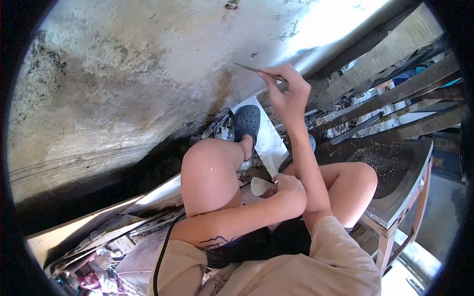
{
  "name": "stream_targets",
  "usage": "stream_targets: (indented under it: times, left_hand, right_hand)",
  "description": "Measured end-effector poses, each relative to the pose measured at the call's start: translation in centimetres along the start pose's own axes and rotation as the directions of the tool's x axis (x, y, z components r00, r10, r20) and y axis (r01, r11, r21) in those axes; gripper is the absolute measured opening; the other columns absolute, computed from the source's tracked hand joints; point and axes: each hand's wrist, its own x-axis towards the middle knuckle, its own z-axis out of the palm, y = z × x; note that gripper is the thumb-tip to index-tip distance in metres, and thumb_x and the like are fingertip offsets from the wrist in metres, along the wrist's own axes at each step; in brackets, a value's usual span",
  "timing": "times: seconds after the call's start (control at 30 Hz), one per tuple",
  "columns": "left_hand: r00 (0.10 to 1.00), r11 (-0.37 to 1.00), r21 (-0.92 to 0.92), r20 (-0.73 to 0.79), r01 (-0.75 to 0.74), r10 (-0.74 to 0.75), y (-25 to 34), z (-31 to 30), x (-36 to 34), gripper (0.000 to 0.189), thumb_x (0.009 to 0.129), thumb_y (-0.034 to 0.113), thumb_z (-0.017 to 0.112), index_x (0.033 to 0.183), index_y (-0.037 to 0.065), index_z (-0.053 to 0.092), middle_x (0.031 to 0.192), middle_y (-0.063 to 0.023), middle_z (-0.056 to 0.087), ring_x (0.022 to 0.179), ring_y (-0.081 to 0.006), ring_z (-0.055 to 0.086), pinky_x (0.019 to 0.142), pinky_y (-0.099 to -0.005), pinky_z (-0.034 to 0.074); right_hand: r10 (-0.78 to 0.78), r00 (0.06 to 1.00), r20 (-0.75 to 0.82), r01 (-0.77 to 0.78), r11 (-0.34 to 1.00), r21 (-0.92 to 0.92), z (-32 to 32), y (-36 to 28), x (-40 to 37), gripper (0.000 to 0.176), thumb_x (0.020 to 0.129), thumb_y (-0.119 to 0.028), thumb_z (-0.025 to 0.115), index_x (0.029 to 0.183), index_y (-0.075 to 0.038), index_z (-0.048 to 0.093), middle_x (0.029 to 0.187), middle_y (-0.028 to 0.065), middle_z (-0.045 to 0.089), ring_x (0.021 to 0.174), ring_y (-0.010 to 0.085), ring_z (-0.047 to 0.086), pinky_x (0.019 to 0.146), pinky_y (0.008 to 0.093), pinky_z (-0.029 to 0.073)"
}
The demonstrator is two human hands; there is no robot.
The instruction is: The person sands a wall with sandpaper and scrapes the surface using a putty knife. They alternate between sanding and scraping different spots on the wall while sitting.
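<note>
Metal, by its look, makes up the slim, flat, dark tool with a narrow tip point(248, 68) at the upper centre of the frame, just right of the middle. The raised right hand point(290, 91) grasps it near its rear end, thumb and fingers pinched together, the tip aimed left toward a mottled, stained grey-and-cream plaster wall point(187, 44). Whether the tip touches that wall cannot be told from this angle.

The tool should be light and fairly stiff, perhaps with a little spring toward its thin end. Its rear portion looks the safest place to hold, fingers clear of the tip; a pinch gives fine control of angle, though such a narrow body could twist if pressed hard or if the fingers were dusty.

Just below the centre of the frame, the left hand point(291, 191) is curled and seems to grasp a pale, thin, round-edged piece point(258, 186), its grip partly hidden by the hand itself. That piece looks light, possibly bendable or brittle, so holding it by the edge with gentle pressure would suit it.

A white, tapering flat panel point(269, 133) lies above the left hand, beside a dark grey perforated clog point(247, 121). Brown wooden slats point(414, 129) cross the right side of the frame.
</note>
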Motion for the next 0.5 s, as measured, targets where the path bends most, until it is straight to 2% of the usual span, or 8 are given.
stream_targets:
  times: [0.07, 0.1, 0.17, 0.2, 0.27, 0.37, 0.43, 0.5]
  left_hand:
    - [0.995, 0.995, 0.032, 0.039, 0.091, -0.092, 0.1, -0.3, 0.3, 0.018, 0.074, 0.015, 0.062, 0.089, 0.011, 0.071, 0.093, -0.0056, 0.069, 0.089, -0.0201, 0.065, 0.072, -0.0346, 0.049]
    - [0.996, 0.996, 0.042, 0.045, 0.081, -0.083, 0.0, -0.2, 0.1, 0.018, 0.074, 0.015, 0.062, 0.089, 0.011, 0.071, 0.093, -0.0056, 0.069, 0.089, -0.0201, 0.065, 0.072, -0.0346, 0.049]
    - [0.983, 0.993, -0.032, -0.138, 0.114, -0.117, -0.6, -0.1, -0.6, 0.016, 0.073, 0.013, 0.063, 0.087, 0.011, 0.071, 0.091, -0.0054, 0.069, 0.087, -0.0199, 0.065, 0.069, -0.0349, 0.048]
    - [0.982, 0.992, -0.038, -0.142, 0.118, -0.123, -0.5, -0.2, -0.7, 0.016, 0.073, 0.013, 0.063, 0.087, 0.011, 0.071, 0.091, -0.0054, 0.069, 0.087, -0.0199, 0.065, 0.069, -0.0349, 0.048]
    - [0.987, 0.998, -0.057, -0.158, 0.036, -0.045, -0.3, -0.3, -0.8, 0.016, 0.072, 0.012, 0.063, 0.086, 0.012, 0.071, 0.088, -0.0053, 0.069, 0.085, -0.0205, 0.065, 0.066, -0.0350, 0.047]
    - [0.980, 0.998, -0.063, -0.199, 0.013, -0.026, 0.0, -0.6, -1.0, 0.016, 0.071, 0.011, 0.063, 0.085, 0.012, 0.071, 0.086, -0.0058, 0.069, 0.083, -0.0215, 0.065, 0.065, -0.0356, 0.046]
    - [0.978, 0.996, -0.086, -0.207, 0.019, -0.037, 0.0, -0.3, -0.6, 0.016, 0.070, 0.011, 0.063, 0.084, 0.012, 0.071, 0.085, -0.0063, 0.069, 0.083, -0.0220, 0.065, 0.065, -0.0355, 0.046]
    - [0.978, 0.995, -0.098, -0.205, 0.028, -0.048, -0.2, -0.2, -0.7, 0.015, 0.070, 0.012, 0.064, 0.083, 0.012, 0.071, 0.085, -0.0068, 0.068, 0.083, -0.0225, 0.065, 0.065, -0.0354, 0.046]
  right_hand:
    - [-0.176, 0.976, 0.125, 0.179, 0.984, -0.019, 1.8, 0.2, -0.1, 0.016, 0.069, 0.006, 0.063, 0.081, -0.004, 0.067, 0.074, 0.0103, 0.063, 0.069, 0.0241, 0.061, 0.066, 0.0294, 0.048]
    - [-0.155, 0.954, 0.257, 0.156, 0.988, 0.016, 2.9, 0.0, -0.4, 0.016, 0.069, 0.005, 0.063, 0.082, -0.004, 0.067, 0.075, 0.0110, 0.063, 0.071, 0.0255, 0.062, 0.067, 0.0303, 0.048]
    - [-0.142, 0.958, 0.251, 0.147, 0.989, -0.004, 2.3, 0.2, -0.1, 0.017, 0.069, 0.006, 0.063, 0.082, -0.004, 0.067, 0.075, 0.0112, 0.062, 0.072, 0.0258, 0.062, 0.067, 0.0307, 0.048]
    - [-0.132, 0.957, 0.259, 0.140, 0.990, -0.010, 2.1, 0.4, 0.0, 0.018, 0.068, 0.006, 0.063, 0.083, -0.004, 0.067, 0.075, 0.0115, 0.062, 0.073, 0.0262, 0.062, 0.067, 0.0310, 0.048]
    - [-0.052, 0.980, 0.190, 0.066, 0.995, -0.073, 0.6, 1.2, -0.4, 0.014, 0.070, 0.005, 0.063, 0.082, -0.002, 0.065, 0.075, 0.0110, 0.062, 0.071, 0.0250, 0.062, 0.065, 0.0296, 0.047]
    - [-0.025, 0.986, 0.167, 0.055, 0.982, -0.180, -0.3, 2.2, -1.0, 0.012, 0.070, 0.004, 0.063, 0.080, -0.002, 0.065, 0.073, 0.0099, 0.061, 0.069, 0.0256, 0.060, 0.063, 0.0299, 0.047]
    - [-0.148, 0.961, 0.235, 0.221, 0.919, -0.326, -0.2, 2.8, -1.2, 0.012, 0.069, 0.004, 0.063, 0.079, -0.003, 0.063, 0.072, 0.0082, 0.058, 0.068, 0.0260, 0.058, 0.062, 0.0321, 0.047]
    - [-0.181, 0.949, 0.256, 0.267, 0.895, -0.357, 0.7, 3.4, -1.2, 0.012, 0.069, 0.003, 0.063, 0.078, -0.004, 0.063, 0.073, 0.0074, 0.057, 0.069, 0.0258, 0.057, 0.061, 0.0330, 0.046]
